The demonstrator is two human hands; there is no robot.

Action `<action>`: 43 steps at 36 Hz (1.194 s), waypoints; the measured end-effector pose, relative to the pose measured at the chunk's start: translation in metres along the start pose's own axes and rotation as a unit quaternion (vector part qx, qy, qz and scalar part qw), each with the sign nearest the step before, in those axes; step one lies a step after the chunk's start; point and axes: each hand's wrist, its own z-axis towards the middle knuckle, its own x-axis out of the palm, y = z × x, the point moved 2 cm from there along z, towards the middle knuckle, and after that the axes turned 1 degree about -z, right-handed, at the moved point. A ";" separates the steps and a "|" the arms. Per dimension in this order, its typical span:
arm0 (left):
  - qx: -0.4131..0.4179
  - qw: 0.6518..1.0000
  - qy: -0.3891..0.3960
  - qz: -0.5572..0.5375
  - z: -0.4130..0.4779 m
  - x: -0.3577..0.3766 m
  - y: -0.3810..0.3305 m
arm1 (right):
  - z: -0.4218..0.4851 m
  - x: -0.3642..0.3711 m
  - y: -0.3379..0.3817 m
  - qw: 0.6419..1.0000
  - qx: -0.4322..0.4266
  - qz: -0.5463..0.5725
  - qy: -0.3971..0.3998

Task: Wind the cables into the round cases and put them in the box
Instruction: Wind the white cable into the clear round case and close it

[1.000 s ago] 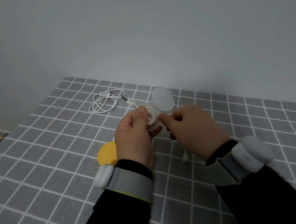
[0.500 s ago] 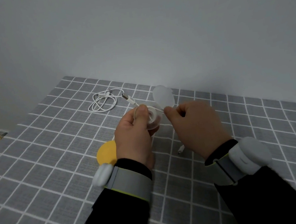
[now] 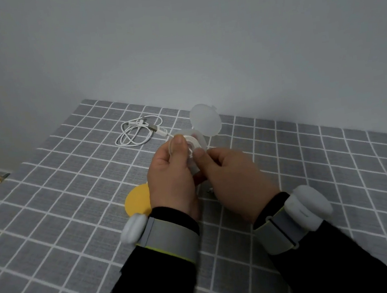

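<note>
So over the last second the loose plug (image 3: 209,190) has crept up under the palms, and the right hand (image 3: 229,178) has swung in tight against the round case (image 3: 193,146). I'd say there's not much slack left in this cable (image 3: 190,144). The left hand (image 3: 169,172) grips the case just above the desk (image 3: 51,209), centre frame, thumb on its rim and lid (image 3: 205,120) flipped open. The right's fingers are curled, pinching the cable as far as I can tell. The second cable (image 3: 136,134) lies upper left, unwound. No box in view.
</note>
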 end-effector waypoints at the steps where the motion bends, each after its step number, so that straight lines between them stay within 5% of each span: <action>1: -0.001 1.000 0.000 0.000 0.000 0.000 0.000 | 0.000 0.001 0.001 1.000 -0.003 -0.006 -0.001; 20: -0.002 0.999 0.047 -0.018 0.002 0.004 0.001 | 0.004 -0.007 -0.002 0.993 -0.030 0.058 -0.098; 28: -0.007 1.000 0.024 -0.001 0.003 0.004 0.000 | 0.004 -0.049 0.011 0.994 -0.081 -0.060 -0.049; 33: 0.054 0.992 0.033 0.112 0.004 0.003 0.003 | -0.001 -0.084 0.013 0.975 -0.082 -0.202 0.036; 37: 0.121 0.937 0.090 0.315 0.000 0.007 0.008 | -0.005 -0.095 0.014 0.958 -0.071 -0.268 0.074; 43: 0.089 0.915 0.173 0.355 -0.007 0.010 0.010 | -0.006 -0.102 0.014 0.958 -0.087 -0.267 0.057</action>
